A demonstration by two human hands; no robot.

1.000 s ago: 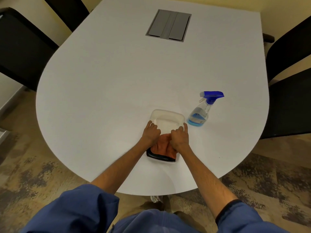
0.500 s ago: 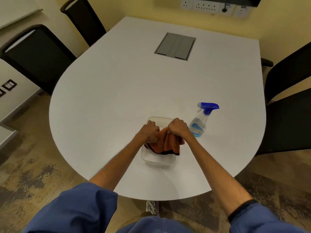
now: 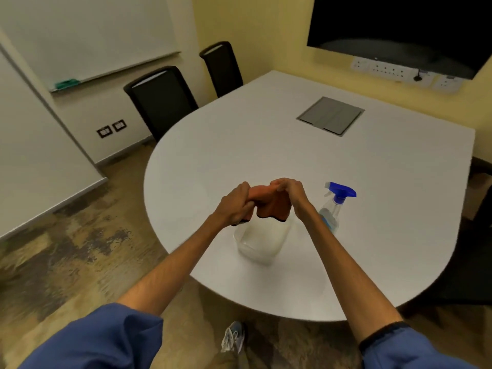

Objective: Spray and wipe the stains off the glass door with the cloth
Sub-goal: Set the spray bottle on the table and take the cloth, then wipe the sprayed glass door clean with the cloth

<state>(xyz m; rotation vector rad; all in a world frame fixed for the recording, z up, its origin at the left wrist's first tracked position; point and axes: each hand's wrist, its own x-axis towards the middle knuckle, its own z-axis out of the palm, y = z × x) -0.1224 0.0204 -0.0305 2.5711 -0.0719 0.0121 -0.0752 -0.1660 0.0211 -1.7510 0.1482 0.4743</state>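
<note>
Cloth [image 3: 270, 206] — orange, bunched, gripped by both left hand [image 3: 235, 206] and right hand [image 3: 291, 197], just above the clear tub [image 3: 259, 245] near the table [image 3: 266, 145] edge. Spray bottle [image 3: 334, 206] unheld just right; no glass door in view — spraying and wiping seemingly all left.

An office meeting room — a white conference table [image 3: 346, 182] with a grey cable hatch [image 3: 330, 115] near its far edge, black chairs [image 3: 162, 99] along its left edge, a whiteboard [image 3: 80, 35], a wall screen [image 3: 399, 30] above sockets [image 3: 391, 70].
</note>
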